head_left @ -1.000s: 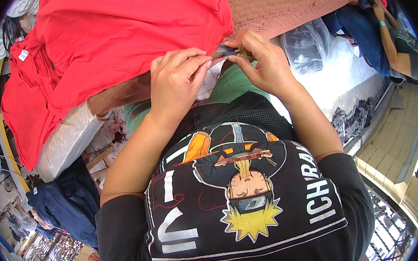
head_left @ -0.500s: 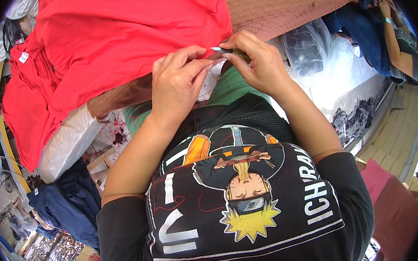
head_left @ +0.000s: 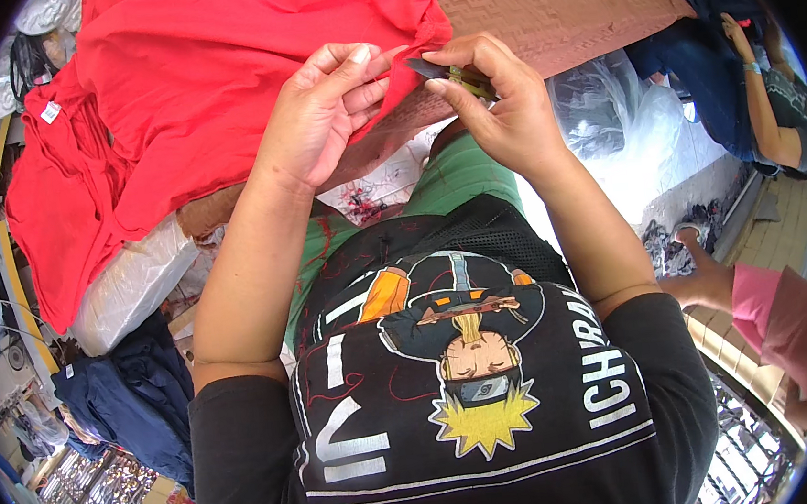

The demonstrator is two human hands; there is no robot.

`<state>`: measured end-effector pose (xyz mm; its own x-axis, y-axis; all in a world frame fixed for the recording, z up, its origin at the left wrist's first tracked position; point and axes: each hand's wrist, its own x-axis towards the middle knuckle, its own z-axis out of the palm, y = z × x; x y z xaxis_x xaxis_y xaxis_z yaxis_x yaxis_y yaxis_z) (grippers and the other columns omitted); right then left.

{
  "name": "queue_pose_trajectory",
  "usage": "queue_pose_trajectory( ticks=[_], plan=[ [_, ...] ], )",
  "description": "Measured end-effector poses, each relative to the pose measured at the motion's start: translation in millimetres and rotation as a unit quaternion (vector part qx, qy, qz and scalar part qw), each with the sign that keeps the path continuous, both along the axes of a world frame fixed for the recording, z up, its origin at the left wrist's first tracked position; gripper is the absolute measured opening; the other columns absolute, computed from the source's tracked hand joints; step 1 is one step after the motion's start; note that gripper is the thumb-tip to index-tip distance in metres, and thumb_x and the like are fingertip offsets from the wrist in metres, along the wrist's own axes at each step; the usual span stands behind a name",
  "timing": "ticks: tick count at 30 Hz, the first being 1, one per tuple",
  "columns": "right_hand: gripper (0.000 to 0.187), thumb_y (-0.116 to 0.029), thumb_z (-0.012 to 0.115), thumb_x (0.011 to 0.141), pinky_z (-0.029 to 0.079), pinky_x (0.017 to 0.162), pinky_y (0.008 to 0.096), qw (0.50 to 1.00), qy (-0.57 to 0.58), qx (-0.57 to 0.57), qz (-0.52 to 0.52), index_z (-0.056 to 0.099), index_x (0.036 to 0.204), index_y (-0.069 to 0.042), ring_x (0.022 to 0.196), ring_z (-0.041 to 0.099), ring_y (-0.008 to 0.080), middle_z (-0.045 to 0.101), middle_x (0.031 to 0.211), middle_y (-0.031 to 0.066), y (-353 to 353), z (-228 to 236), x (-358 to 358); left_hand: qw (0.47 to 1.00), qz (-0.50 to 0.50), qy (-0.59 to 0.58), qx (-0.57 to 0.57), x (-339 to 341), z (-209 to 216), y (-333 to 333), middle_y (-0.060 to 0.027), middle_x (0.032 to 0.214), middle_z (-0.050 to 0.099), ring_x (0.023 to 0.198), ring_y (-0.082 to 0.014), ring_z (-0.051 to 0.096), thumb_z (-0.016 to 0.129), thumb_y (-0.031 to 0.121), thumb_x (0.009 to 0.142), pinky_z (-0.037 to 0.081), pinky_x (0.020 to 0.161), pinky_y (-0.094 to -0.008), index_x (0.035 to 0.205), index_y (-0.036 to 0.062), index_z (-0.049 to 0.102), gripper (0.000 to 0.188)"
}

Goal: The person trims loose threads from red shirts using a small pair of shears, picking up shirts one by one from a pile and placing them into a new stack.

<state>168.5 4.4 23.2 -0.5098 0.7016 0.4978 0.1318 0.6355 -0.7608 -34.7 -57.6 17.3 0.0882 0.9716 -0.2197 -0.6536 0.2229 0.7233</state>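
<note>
My right hand [head_left: 505, 99] is closed round small thread snips [head_left: 467, 81] with a yellowish body. Their dark blade tips point left, at the edge of a red garment [head_left: 243, 64]. My left hand [head_left: 329, 110] is at that same edge, its fingertips partly behind the cloth and the thumb lying near the index finger. Between my two hands the red cloth rises in a fold. Much of the garment spreads over the brown patterned cloth [head_left: 536, 10] on the work surface and hangs down at the left.
A plastic-wrapped bundle [head_left: 132, 280] lies under the red cloth at left, near a dark blue garment [head_left: 133, 400]. Clear plastic sheeting [head_left: 602, 110] is at right. A co-worker's arm [head_left: 759, 96] shows far right; another person's leg in pink cloth [head_left: 758, 302] is at lower right.
Both hands have moved up and away from me, onto the red garment's edge. My left hand has turned, showing more palm. At lower right, the person in pink has moved and a bare foot shows.
</note>
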Motion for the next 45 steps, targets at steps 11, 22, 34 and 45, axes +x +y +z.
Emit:
queue_pose_trajectory(
  ticks=[11,22,34,45],
  plan=[
    [0.018,-0.009,0.07,0.08,0.05,0.06,0.0314,0.997,-0.041,0.058,-0.009,0.064,0.096,-0.006,0.069,0.062,0.0234,0.062,0.085,0.0071,3,3,-6,0.967,-0.102,0.211,0.101,-2,15,-10,-0.0123,0.113,0.064,0.112,-0.0239,0.057,0.057,0.021,0.095,0.044,0.097,-0.0367,0.113,0.0072,0.06,0.023],
    [0.024,-0.005,0.069,0.086,0.037,0.063,0.0161,0.993,-0.043,-0.032,-0.1,0.064,0.11,-0.004,0.07,0.045,0.0025,0.052,0.081,-0.0044,32,31,47,0.713,-0.494,-0.067,0.493,81,143,-82,-0.0333,0.142,0.032,0.134,-0.0572,0.018,0.038,0.056,0.095,0.018,0.105,-0.0633,0.129,-0.0027,0.051,0.069],
    [0.02,-0.008,0.066,0.084,0.047,0.067,0.0257,0.948,-0.264,0.155,-0.089,0.061,0.103,-0.002,0.076,0.058,0.0139,0.061,0.084,0.0056,53,95,79,0.717,-0.548,-0.136,0.408,88,131,-70,-0.031,0.133,0.043,0.127,-0.0512,0.033,0.041,0.045,0.096,0.03,0.1,-0.0577,0.118,-0.0041,0.057,0.056],
    [0.029,-0.023,0.064,0.089,0.042,0.061,0.0195,0.951,-0.294,-0.059,-0.083,0.063,0.11,-0.003,0.069,0.049,0.0041,0.058,0.081,-0.0032,111,121,185,0.8,-0.228,0.39,0.395,49,81,11,-0.0129,0.112,0.066,0.104,-0.0262,0.059,0.051,0.021,0.094,0.047,0.09,-0.036,0.104,0.0051,0.068,0.025]
  ],
)
